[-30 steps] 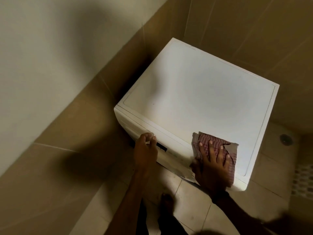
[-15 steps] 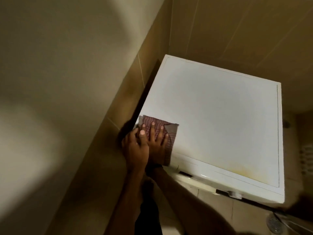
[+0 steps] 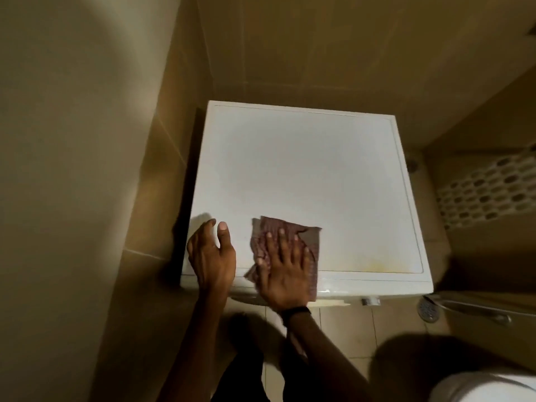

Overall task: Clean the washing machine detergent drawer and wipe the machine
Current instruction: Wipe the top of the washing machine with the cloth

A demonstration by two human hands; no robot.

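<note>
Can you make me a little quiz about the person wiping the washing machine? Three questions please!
1. The left hand rests at the front left corner of the washing machine. What does the right hand press flat? A sponge, B checked cloth, C brush.
2. True or false: the cloth lies at the back edge of the machine's top.
3. Fill in: a yellowish stain shows near the top's front ___ corner.
Key: 1 B; 2 false; 3 right.
</note>
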